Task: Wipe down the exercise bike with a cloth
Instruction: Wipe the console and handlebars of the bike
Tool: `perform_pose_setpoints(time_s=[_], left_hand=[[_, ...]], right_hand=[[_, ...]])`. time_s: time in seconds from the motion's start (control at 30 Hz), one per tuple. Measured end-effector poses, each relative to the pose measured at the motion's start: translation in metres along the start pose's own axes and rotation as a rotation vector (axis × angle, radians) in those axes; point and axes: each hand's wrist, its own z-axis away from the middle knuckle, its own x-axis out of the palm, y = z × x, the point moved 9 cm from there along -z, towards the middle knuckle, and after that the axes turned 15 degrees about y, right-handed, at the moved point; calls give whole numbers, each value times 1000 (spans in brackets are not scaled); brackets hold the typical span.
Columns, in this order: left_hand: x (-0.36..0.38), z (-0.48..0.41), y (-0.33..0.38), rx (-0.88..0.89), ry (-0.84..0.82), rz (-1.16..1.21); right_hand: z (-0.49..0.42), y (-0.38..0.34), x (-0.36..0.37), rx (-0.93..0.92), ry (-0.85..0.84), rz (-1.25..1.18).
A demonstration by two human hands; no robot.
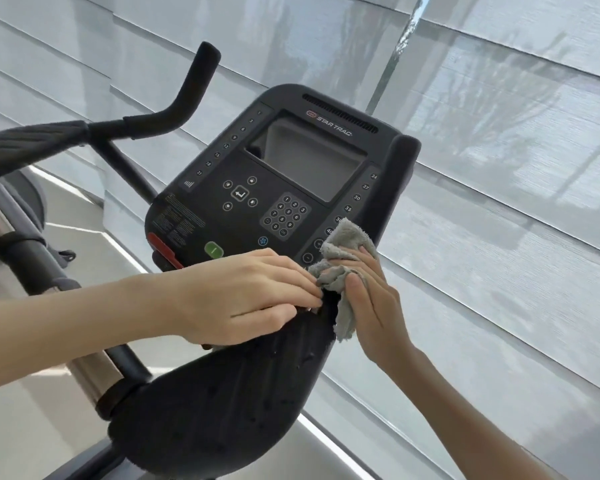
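Gripping bunched grey cloth (343,244) in right hand (364,299), thumb across the folds. Held against lower right corner of bike console (222,216), just beside the numbered buttons. Resting left hand (253,289) on black padded rest (239,393) below, fingers straight, holding nothing, fingertips just beside cloth. Noted at upper left: 1 raised handlebar (187,88). Noted behind: pale blinds (499,202).

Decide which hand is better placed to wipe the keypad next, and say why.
Right. The right hand holds the cloth at the console's lower right edge, near the keypad. The left hand lies on the pad below, holding no cloth.
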Motion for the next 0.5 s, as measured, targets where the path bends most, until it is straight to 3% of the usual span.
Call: perform_pose_setpoints(time_s=[0.07, 0.17, 0.23, 0.33, 0.4, 0.5], left_hand=[[-8, 1, 5, -12, 48, -25], [-19, 5, 12, -49, 114, -67], [-19, 8, 20, -57, 124, -102], [-10, 8, 31, -77, 79, -180], [-5, 7, 34, -106, 51, -225], [-2, 5, 40, -152, 37, -284]], right_hand=[[7, -2, -3, 40, 11, -68], [-10, 21, -29, 283, 209, -217], [-28, 24, -43, 241, 289, -188], [-35, 20, -21, 7, 128, 16], [-24, 25, -5, 10, 68, 44], [-9, 24, -4, 93, 139, -73]])
